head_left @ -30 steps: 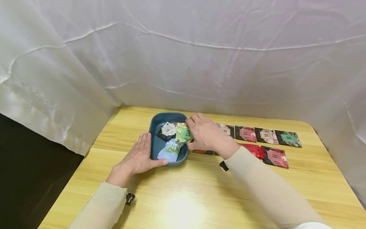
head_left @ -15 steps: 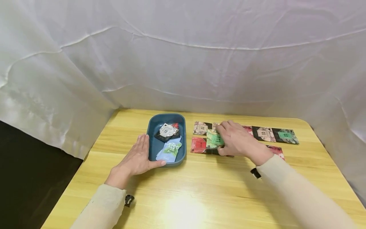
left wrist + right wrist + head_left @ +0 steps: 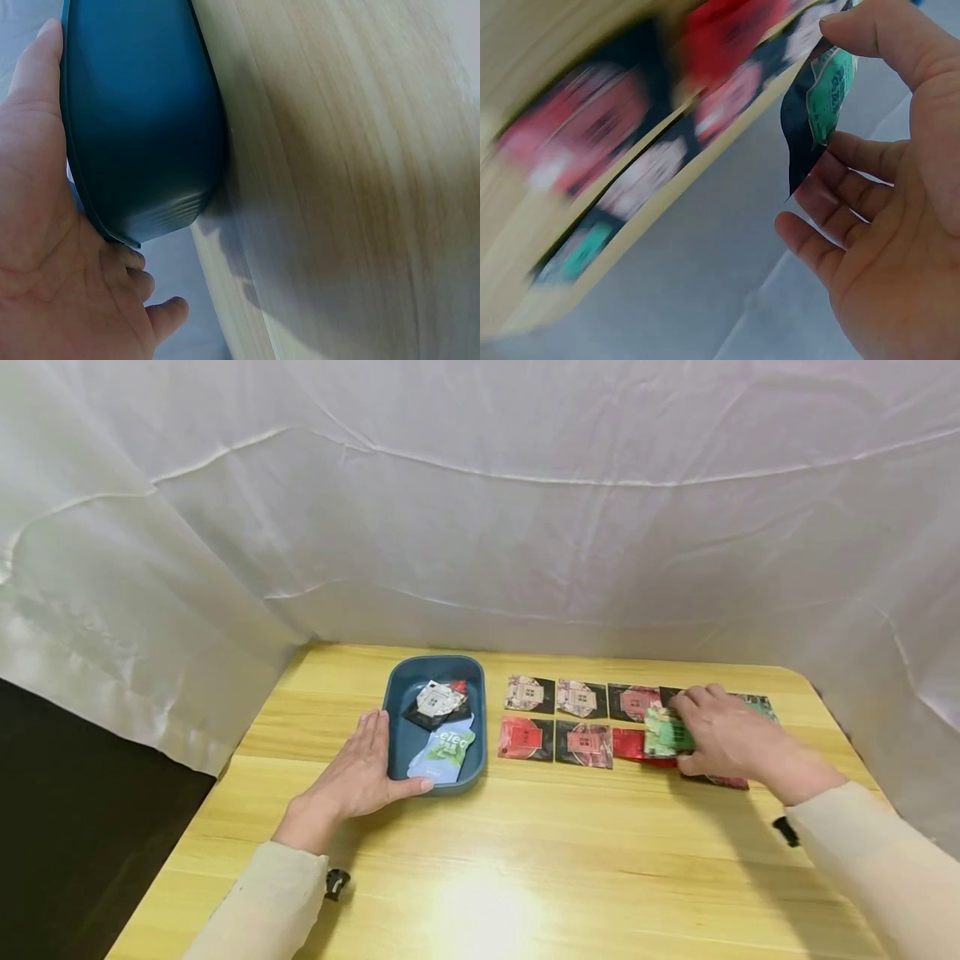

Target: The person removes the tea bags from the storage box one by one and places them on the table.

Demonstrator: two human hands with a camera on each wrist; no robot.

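Right hand: the right hand (image 3: 729, 737) pinches a green-labelled sachet (image 3: 667, 732) between thumb and fingertips; the wrist view shows the packet lifted clear of the wood.
Left hand: the left hand (image 3: 348, 781) lies nearly straight against the left side of the blue tray (image 3: 396, 747), thumb along its near rim, gripping nothing.
Step in hand: one sachet is held over the rows, I'd judge, while the other hand steadies the tray.
Next move: seems to call for a firm pinch and a level, gentle lowering, so the neighbours aren't nudged.
Tray contents: light blue packets (image 3: 442, 753) towards the near end, a black-and-white sachet (image 3: 438, 700) behind, something red (image 3: 458, 686) peeping out.
Far row: sachets (image 3: 527, 693) along the table's far edge, towards its far right corner, partly hidden by the hand.
Near row: red and pink sachets (image 3: 584, 744) just in front.
Beyond: the table (image 3: 577, 852) ends at a pale curtain (image 3: 525, 543).
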